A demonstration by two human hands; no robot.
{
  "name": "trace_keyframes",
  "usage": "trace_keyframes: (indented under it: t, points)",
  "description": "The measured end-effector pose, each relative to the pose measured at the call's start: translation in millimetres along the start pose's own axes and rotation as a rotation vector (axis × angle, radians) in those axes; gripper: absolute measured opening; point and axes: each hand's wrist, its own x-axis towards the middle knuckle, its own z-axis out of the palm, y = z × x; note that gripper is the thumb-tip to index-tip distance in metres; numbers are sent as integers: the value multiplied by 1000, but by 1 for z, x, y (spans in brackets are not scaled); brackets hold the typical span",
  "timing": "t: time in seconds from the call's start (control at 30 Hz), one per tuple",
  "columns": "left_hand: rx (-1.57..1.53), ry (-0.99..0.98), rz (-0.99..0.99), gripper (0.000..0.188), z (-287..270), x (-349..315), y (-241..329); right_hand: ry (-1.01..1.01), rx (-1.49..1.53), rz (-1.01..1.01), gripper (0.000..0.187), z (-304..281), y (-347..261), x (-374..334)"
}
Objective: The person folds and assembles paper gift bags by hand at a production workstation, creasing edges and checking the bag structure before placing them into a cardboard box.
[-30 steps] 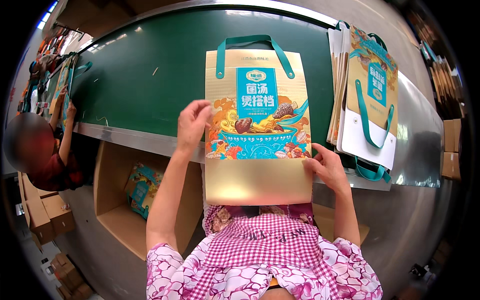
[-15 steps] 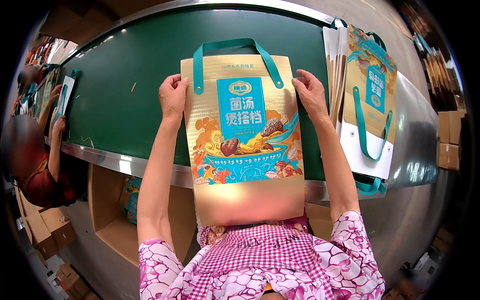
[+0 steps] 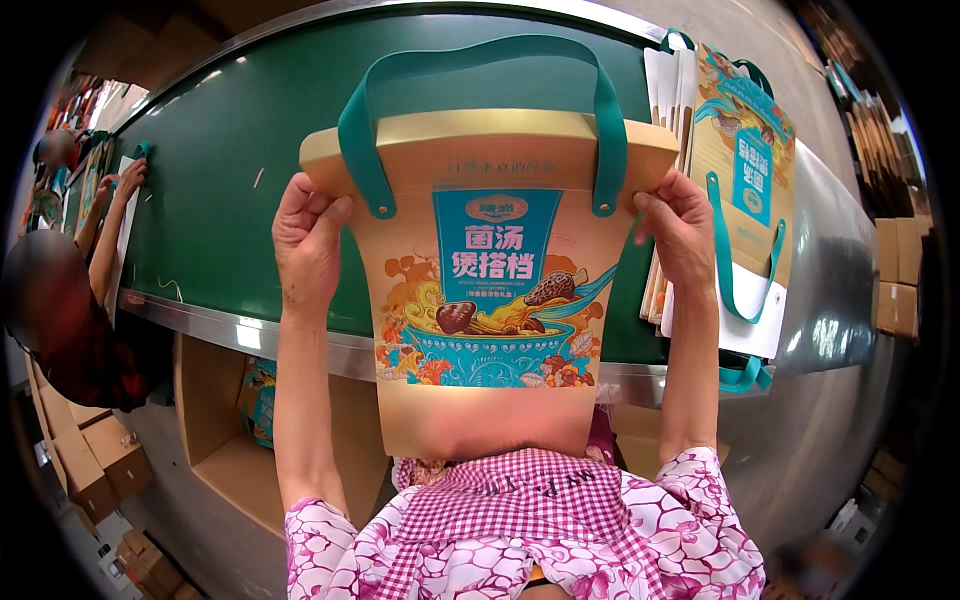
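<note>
A gold gift bag (image 3: 490,300) with a blue panel and a printed bowl of mushrooms hangs upright between my hands in front of my apron. Its teal ribbon handle (image 3: 480,48) arches above the top edge, fixed by a rivet at each end. My left hand (image 3: 310,235) pinches the upper left corner, thumb in front. At the upper right corner my right hand (image 3: 680,220) grips in the same way. The upper part of the bag bends toward me and looks wider than its lower part. My fingertips behind the bag are hidden.
A stack of similar bags (image 3: 745,180) lies at the right end of the green table (image 3: 250,230). An open cardboard box (image 3: 220,440) stands below the table's metal edge, with a printed bag inside. At the far left a co-worker (image 3: 75,320) handles another bag.
The bag's top has come up and closer, its upper corners now spread and bent, and the handle looks larger. Both hands moved outward with it. The co-worker's hands shifted too.
</note>
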Motion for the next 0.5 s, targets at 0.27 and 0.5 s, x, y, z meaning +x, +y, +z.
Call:
trace_keyframes:
  t: [0.27,0.5]
  points:
    - [141,-184,183,14,7,-73,49,-80,60,-342,9,-7,-9,-81]
    - [338,-226,259,20,11,-120,57,-146,-64,-482,57,-9,-14,-113]
